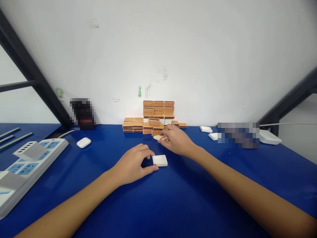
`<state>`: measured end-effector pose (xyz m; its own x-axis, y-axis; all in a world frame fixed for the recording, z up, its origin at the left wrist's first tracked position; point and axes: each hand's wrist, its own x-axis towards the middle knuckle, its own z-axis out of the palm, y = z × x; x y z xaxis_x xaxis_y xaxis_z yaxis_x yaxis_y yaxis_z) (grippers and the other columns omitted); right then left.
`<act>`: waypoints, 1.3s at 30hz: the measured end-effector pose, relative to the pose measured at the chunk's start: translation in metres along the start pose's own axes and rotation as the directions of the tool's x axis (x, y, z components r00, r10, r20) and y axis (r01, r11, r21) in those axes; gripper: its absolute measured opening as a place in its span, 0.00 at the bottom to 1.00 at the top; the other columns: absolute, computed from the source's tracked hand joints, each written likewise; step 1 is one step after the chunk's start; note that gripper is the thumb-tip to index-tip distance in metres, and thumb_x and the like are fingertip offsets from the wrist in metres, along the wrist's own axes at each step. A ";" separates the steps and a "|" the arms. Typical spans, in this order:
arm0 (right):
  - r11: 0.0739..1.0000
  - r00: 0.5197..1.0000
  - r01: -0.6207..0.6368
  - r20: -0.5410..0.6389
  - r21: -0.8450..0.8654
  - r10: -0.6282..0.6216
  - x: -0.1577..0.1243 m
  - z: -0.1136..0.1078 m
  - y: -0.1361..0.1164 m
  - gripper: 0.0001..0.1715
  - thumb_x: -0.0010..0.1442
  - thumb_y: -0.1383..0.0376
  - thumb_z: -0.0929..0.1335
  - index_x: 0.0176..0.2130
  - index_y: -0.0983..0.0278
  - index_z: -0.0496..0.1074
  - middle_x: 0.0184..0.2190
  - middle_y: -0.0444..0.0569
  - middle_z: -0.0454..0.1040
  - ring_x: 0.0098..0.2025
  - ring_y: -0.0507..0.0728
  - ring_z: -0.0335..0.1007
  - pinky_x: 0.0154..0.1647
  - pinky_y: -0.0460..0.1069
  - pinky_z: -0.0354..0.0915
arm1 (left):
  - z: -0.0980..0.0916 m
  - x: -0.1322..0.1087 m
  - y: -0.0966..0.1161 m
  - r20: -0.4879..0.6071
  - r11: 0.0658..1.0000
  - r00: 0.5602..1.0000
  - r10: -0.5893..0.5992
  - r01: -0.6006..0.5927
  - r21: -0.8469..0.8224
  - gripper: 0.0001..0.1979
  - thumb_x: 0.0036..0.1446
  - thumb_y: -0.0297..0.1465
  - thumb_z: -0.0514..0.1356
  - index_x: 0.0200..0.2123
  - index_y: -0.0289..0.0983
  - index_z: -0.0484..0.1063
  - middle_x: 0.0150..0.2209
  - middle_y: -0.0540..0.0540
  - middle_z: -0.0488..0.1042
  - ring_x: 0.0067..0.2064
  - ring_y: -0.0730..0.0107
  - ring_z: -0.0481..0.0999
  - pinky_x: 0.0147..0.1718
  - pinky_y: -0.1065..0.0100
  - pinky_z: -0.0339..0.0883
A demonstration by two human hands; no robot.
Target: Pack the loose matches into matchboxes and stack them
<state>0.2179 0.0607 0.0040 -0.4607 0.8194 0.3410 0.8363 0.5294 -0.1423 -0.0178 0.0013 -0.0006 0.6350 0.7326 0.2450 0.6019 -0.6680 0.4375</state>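
On the blue table lies a small white matchbox tray [160, 160], with a match showing along its near edge. My left hand [135, 162] grips the tray's left end between thumb and fingers. Just behind and to the right, my right hand [178, 139] closes its fingers on a loose pile of matches [162, 137] with red heads. How many matches it pinches is hidden. Behind the pile stand stacked orange-yellow matchboxes [158, 110] against the wall, several layers high in the middle and lower on the left.
At left lies a power strip [37, 165] with plugged-in adapters, near a white earbud case [84, 142]. White blocks [206, 129] and a white device [269, 137] lie at back right. Blurred-out items stand at both sides. A white wall [198, 66] bounds the table's back.
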 end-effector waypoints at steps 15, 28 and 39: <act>0.999 0.985 -0.019 0.169 -0.040 0.025 0.000 -0.005 -0.002 0.07 0.66 0.63 0.73 0.35 0.62 0.77 0.38 0.53 0.80 0.41 0.61 0.76 0.39 0.51 0.63 | -0.002 -0.002 -0.001 0.005 0.999 1.000 0.016 -0.016 0.041 0.14 0.62 0.40 0.68 0.46 0.39 0.77 0.39 0.46 0.75 0.43 0.59 0.74 0.40 0.60 0.69; 0.981 0.985 -0.079 0.165 0.174 0.050 -0.053 -0.041 0.017 0.07 0.64 0.61 0.73 0.43 0.59 0.77 0.35 0.47 0.76 0.36 0.57 0.71 0.35 0.49 0.61 | 0.002 -0.002 0.008 0.059 0.997 0.997 0.057 -0.060 0.052 0.15 0.63 0.41 0.67 0.49 0.39 0.76 0.41 0.46 0.76 0.44 0.59 0.74 0.42 0.59 0.70; 0.991 0.970 -0.117 0.222 0.071 0.099 -0.058 -0.064 0.047 0.04 0.62 0.64 0.71 0.35 0.60 0.77 0.28 0.44 0.72 0.29 0.54 0.64 0.31 0.49 0.54 | 0.000 0.001 0.007 0.062 0.995 0.997 0.053 -0.058 0.087 0.14 0.65 0.41 0.65 0.48 0.40 0.76 0.42 0.46 0.74 0.44 0.59 0.74 0.43 0.58 0.70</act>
<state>0.3029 0.0244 0.0373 -0.4302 0.8959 0.1105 0.8612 0.4441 -0.2472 -0.0133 -0.0026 0.0022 0.6946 0.6870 0.2134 0.6039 -0.7181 0.3459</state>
